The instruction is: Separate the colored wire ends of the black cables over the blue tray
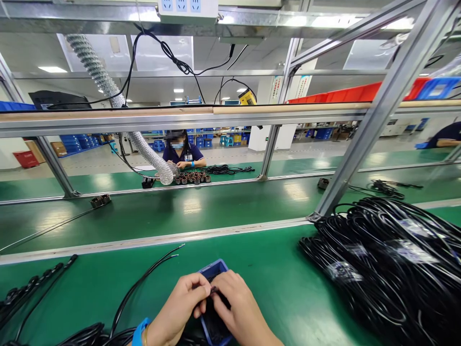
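Both hands meet above a small blue bin that holds dark parts too small to make out. My left hand, with a blue band at the wrist, is closed in a pinch. Fingertips of my right hand come together with it around a tiny dark piece; its kind does not show. Black cables with bared tips lie left of my left hand, and their coils run down to the bottom edge beneath my forearm.
A big pile of bundled black cables covers the bench at right. More black cables lie at left. A metal post rises from the bench. Across the line, a co-worker sits behind several copper coils and a silver duct.
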The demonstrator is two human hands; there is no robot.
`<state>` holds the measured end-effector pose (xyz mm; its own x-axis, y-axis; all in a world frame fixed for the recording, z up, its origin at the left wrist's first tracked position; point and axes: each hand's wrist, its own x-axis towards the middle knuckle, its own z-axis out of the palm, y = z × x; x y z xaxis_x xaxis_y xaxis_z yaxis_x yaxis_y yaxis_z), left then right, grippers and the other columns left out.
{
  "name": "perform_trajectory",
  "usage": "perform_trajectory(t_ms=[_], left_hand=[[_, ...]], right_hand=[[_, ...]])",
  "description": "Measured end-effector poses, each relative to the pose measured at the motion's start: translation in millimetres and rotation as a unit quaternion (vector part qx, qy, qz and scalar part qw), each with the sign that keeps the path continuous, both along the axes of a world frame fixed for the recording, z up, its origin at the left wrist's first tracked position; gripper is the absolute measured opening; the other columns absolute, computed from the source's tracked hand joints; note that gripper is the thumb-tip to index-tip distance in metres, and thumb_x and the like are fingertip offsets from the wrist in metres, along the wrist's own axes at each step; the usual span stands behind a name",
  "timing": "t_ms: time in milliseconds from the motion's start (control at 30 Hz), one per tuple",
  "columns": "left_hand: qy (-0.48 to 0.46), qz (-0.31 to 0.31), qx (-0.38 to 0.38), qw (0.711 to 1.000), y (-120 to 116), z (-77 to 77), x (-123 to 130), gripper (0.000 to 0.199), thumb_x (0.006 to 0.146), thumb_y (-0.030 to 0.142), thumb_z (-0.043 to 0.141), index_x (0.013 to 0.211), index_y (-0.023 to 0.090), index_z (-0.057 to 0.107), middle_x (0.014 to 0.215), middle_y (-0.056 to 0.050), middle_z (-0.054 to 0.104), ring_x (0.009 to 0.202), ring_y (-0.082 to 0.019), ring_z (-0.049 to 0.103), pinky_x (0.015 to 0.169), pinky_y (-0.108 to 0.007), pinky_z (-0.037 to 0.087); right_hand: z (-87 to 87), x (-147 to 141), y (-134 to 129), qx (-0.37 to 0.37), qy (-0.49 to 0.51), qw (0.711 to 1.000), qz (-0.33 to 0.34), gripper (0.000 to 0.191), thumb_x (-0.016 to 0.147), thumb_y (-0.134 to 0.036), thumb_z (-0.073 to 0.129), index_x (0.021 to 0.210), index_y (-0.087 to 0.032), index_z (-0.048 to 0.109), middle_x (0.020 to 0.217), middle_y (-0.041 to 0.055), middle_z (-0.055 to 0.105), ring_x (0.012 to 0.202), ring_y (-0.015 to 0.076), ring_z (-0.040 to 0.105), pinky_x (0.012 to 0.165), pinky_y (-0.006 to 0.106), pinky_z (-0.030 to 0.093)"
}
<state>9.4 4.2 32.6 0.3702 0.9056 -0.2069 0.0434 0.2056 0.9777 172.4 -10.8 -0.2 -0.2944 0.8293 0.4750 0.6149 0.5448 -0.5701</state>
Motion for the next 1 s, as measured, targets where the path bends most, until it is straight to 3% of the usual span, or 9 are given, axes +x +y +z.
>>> perform_trajectory(t_ms=[167,433,900,1000], left_hand=[[0.008,-0.005,-0.008,1.000,-1,0.9,-1,0.019,0.072,0.035,0.058,0.071,0.016,0.056,0.055,0.005,0.044,0.051,-0.009,0.038,0.048,-0.022,0.025],[0.013,0.001,-0.010,1.000,-1,-1.1,0,0.015,0.070,0.031,0.056,0.069,0.016,0.056,0.055,0.004,0.044,0.053,-0.010,0.039,0.048,-0.022,0.025],[0.048,-0.011,-0.010,0.999,2,-5.9,0,0.018,0.069,0.034,0.056,0.071,0.016,0.057,0.054,0.004,0.046,0.052,-0.011,0.040,0.048,-0.024,0.025],[0.050,-0.018,-0.003,0.999,1,-3.0,-1,0.021,0.071,0.036,0.058,0.073,0.015,0.058,0.056,0.004,0.046,0.054,-0.011,0.040,0.050,-0.024,0.026]], right_hand=[[1.2,6,0,-0.007,0.158,0.987,-0.040,0.016,0.099,-0.018,0.045,0.093,-0.024,0.059,0.086,0.0019,0.065,0.082,0.0185,0.061,0.074,0.029,0.049],[5.1,9,1,0.156,0.052,0.986,-0.011,0.023,0.095,-0.003,0.043,0.095,-0.021,0.057,0.088,0.0046,0.063,0.082,0.0195,0.056,0.071,0.031,0.048],[4.2,12,4,0.230,-0.055,0.971,-0.014,0.018,0.099,-0.009,0.043,0.092,-0.017,0.058,0.081,0.0059,0.064,0.075,0.0203,0.052,0.065,0.032,0.039],[6.4,11,3,0.212,-0.039,0.976,0.000,0.020,0.099,-0.009,0.043,0.091,-0.018,0.059,0.080,0.0046,0.065,0.073,0.0197,0.052,0.065,0.032,0.038]])
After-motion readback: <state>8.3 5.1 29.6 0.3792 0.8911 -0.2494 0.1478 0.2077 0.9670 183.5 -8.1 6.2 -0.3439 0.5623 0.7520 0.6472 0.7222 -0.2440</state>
